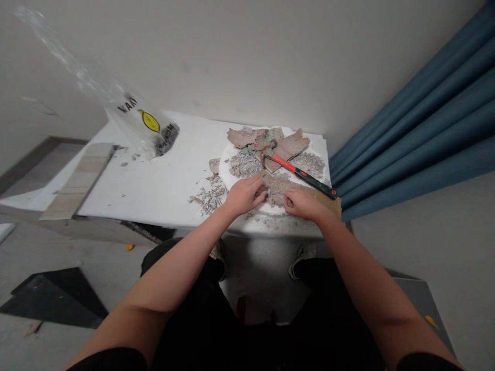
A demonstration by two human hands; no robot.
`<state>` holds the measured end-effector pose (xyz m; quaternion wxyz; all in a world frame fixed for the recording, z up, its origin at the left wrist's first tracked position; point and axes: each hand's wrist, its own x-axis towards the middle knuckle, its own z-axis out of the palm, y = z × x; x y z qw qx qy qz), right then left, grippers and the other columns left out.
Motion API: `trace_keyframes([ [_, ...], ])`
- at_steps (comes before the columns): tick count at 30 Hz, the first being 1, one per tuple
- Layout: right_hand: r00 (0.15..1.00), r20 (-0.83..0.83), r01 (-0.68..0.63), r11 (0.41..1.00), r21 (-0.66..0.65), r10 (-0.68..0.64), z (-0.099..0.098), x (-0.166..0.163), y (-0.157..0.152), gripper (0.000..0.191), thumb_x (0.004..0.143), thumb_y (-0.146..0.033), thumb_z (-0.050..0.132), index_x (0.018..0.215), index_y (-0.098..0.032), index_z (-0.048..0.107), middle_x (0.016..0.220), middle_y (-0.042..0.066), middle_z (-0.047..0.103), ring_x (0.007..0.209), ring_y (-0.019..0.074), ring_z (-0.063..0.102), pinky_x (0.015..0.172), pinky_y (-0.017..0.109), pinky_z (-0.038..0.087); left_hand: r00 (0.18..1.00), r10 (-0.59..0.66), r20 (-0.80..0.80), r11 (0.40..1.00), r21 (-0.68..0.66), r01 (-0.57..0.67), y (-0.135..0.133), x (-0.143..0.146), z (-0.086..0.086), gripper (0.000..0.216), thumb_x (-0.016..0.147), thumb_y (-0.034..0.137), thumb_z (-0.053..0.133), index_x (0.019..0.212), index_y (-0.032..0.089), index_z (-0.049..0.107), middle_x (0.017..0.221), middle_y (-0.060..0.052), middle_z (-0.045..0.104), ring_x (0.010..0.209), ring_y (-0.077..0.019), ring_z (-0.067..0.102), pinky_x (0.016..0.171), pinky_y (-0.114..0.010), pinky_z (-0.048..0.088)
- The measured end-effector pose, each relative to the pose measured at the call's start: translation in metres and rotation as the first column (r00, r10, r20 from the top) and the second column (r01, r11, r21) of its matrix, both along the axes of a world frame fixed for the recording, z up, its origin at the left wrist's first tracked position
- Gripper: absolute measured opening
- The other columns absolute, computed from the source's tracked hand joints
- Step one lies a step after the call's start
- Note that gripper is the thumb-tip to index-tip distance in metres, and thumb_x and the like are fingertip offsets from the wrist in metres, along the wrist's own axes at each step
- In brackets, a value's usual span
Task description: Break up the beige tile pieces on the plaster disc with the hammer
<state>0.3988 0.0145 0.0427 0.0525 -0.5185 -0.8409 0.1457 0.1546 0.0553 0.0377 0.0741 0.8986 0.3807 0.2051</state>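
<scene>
A rough, brownish slab piece [279,186] with a crumbly surface lies between my hands on a round white surface [225,164]. My left hand [244,196] is curled at its left end, thumb and fingers closed about the edge. At the slab's near right side, my right hand [303,203] is closed with the fingertips tucked in; what they pinch is hidden. Just beyond the slab lies a hammer [294,169] with a red and black handle, its rusty head resting on more broken slabs [293,147]. Grey crumbs [247,165] are heaped on both sides.
Loose grey fragments [211,200] are scattered left of the round surface on the white-covered table [166,180]. A clear plastic bag [135,123] with a lemon print stands at the back left. Blue curtains [421,123] hang close on the right, and the wall is behind.
</scene>
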Motion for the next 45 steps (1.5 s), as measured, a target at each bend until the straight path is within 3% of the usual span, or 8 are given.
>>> trace_keyframes([
  [5,1.000,0.005,0.008,1.000,0.001,-0.008,-0.002,0.002,0.000,0.006,0.079,-0.015,0.057,0.079,-0.021,0.055,0.084,0.004,0.062,0.075,0.0181,0.052,0.068,0.029,0.036,0.987,-0.158,-0.016,0.987,0.016,0.158,-0.004,0.016,-0.003,0.026,0.096,0.038,0.047,0.098,0.019,0.064,0.093,-0.009,0.064,0.090,-0.0226,0.058,0.078,-0.035,0.043],
  [9,1.000,0.014,0.010,1.000,-0.021,-0.009,-0.002,0.002,-0.001,0.004,0.080,-0.017,0.058,0.082,-0.020,0.057,0.086,0.005,0.063,0.076,0.0183,0.053,0.068,0.028,0.036,0.942,-0.319,-0.107,0.944,0.048,0.325,-0.010,0.025,-0.009,0.031,0.099,0.038,0.042,0.097,0.019,0.067,0.097,-0.009,0.064,0.092,-0.0218,0.057,0.081,-0.035,0.042],
  [13,0.999,0.039,0.018,1.000,-0.023,-0.017,0.000,0.000,-0.001,0.004,0.079,-0.019,0.059,0.082,-0.020,0.057,0.086,0.005,0.063,0.075,0.0185,0.053,0.067,0.029,0.035,0.907,-0.388,-0.161,0.914,0.057,0.401,-0.016,0.031,-0.013,0.028,0.098,0.036,0.045,0.102,0.020,0.068,0.102,-0.010,0.064,0.096,-0.0226,0.056,0.082,-0.036,0.041],
  [28,1.000,0.020,-0.014,1.000,0.013,0.013,0.006,-0.001,0.000,0.006,0.075,-0.018,0.060,0.079,-0.021,0.056,0.083,0.004,0.062,0.074,0.0184,0.050,0.066,0.029,0.034,0.901,-0.396,-0.176,0.910,0.053,0.411,-0.015,0.032,-0.014,0.027,0.098,0.032,0.045,0.100,0.020,0.069,0.101,-0.009,0.065,0.099,-0.0238,0.055,0.081,-0.037,0.040],
  [35,0.996,0.013,-0.090,0.994,0.055,0.089,0.020,-0.002,-0.010,0.007,0.088,-0.018,0.054,0.084,-0.019,0.059,0.101,0.007,0.059,0.076,0.0167,0.052,0.069,0.029,0.038,0.906,-0.392,-0.159,0.914,0.046,0.404,-0.016,0.033,-0.012,0.024,0.096,0.030,0.048,0.099,0.020,0.069,0.100,-0.010,0.066,0.098,-0.0236,0.056,0.081,-0.037,0.040],
  [39,0.980,-0.191,-0.021,0.987,0.160,0.052,0.038,0.006,-0.017,0.005,0.087,-0.016,0.054,0.087,-0.020,0.058,0.105,0.008,0.057,0.085,0.0185,0.056,0.073,0.030,0.042,0.901,-0.396,-0.178,0.914,0.020,0.406,-0.015,0.032,-0.010,0.024,0.096,0.030,0.047,0.098,0.020,0.068,0.099,-0.009,0.067,0.097,-0.0232,0.057,0.081,-0.036,0.040],
  [41,0.958,-0.287,0.030,0.979,0.200,0.029,0.046,0.010,-0.022,0.002,0.087,-0.019,0.057,0.085,-0.020,0.058,0.109,0.009,0.056,0.091,0.0202,0.057,0.074,0.030,0.044,0.923,-0.366,-0.119,0.930,-0.008,0.368,-0.015,0.030,-0.007,0.025,0.096,0.034,0.048,0.102,0.020,0.067,0.099,-0.009,0.068,0.096,-0.0228,0.058,0.082,-0.036,0.040],
  [45,0.964,-0.267,0.063,0.981,0.183,-0.013,0.053,0.003,-0.034,0.006,0.088,-0.022,0.061,0.082,-0.021,0.060,0.109,0.006,0.060,0.080,0.0164,0.057,0.072,0.030,0.043,0.946,-0.309,0.099,0.948,-0.045,0.315,-0.020,0.029,0.000,0.034,0.095,0.046,0.051,0.111,0.020,0.065,0.104,-0.008,0.069,0.099,-0.0219,0.060,0.084,-0.035,0.042],
])
